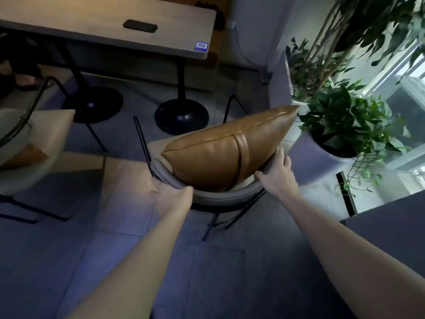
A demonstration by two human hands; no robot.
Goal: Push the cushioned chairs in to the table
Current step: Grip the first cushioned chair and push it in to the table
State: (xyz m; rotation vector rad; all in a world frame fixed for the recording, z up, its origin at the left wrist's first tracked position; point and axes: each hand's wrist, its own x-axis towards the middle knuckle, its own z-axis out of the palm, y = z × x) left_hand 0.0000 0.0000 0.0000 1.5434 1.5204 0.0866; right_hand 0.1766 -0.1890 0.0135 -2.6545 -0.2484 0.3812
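Chair (pixel 202 196) with tan cushion (pixel 220 153) propped on the seat, standing well apart from the table (pixel 110 35), out past its near right corner. Left hand (pixel 170 196) and right hand (pixel 279 173) both wrapped over the curved grey backrest, fingers closed on its rim. Pushing step apparently in hand; next likely needs a forward shove angled left, steering clear of the black table base (pixel 181 116). Second chair (pixel 34 143) at left, also pulled out. White pot (pixel 322 155) near the chair's right side, holding a leafy plant (pixel 345 120).
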